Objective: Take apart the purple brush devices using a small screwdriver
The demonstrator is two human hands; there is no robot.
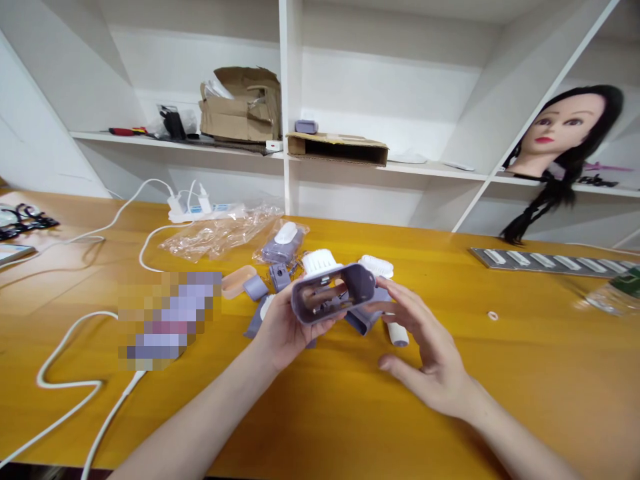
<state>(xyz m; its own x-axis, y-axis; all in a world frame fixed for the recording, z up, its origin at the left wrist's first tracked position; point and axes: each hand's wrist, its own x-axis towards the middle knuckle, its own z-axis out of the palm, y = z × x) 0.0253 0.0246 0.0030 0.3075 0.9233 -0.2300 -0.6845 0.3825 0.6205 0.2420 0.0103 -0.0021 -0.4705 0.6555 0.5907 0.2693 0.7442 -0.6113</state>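
My left hand (283,330) is wrapped round a hollow grey plastic housing (360,283), its open end facing me and a white ribbed part (320,262) at its upper side. Close to the housing's right end is my right hand (433,353), fingers and thumb spread, with nothing held. Behind and below the housing lie grey plastic pieces (256,287), a white brush-like part (377,266) and a white cylinder (398,333). A bagged grey part with a white oval (283,243) sits farther back.
A pixelated object (170,320) with a white cable lies left. Clear plastic wrap (225,230) and a power strip (205,212) are behind. A small ring (493,316), a metal strip (545,260) and a bottle (623,290) are right. Shelves hold cardboard (240,107) and a mannequin head (565,127).
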